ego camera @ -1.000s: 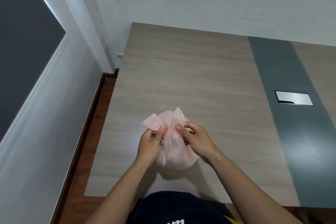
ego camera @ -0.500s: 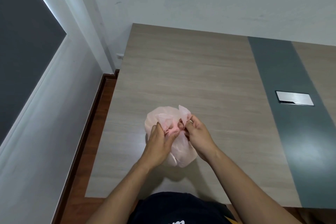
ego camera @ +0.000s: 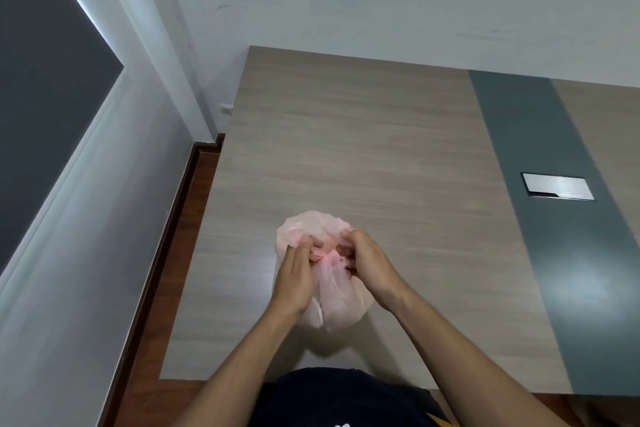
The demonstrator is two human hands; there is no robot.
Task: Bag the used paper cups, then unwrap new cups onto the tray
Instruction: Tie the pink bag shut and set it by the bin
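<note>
**Both hands close a pink bag at the table's near edge**

On my head-camera feed, the left hand and right hand meet over a pink plastic bag. Their fingers curl in and pinch its gathered neck from either side, where the film bunches into a darker twist. The bag sits bulging on the wooden table, close to the near edge and just ahead of the person's body. I judge it rests there so the tabletop carries it while the mouth is tied off. What it holds does not show through the film. Bagging looks nearly finished to me. A metal cover plate lies well apart on the grey strip to the right.
</note>
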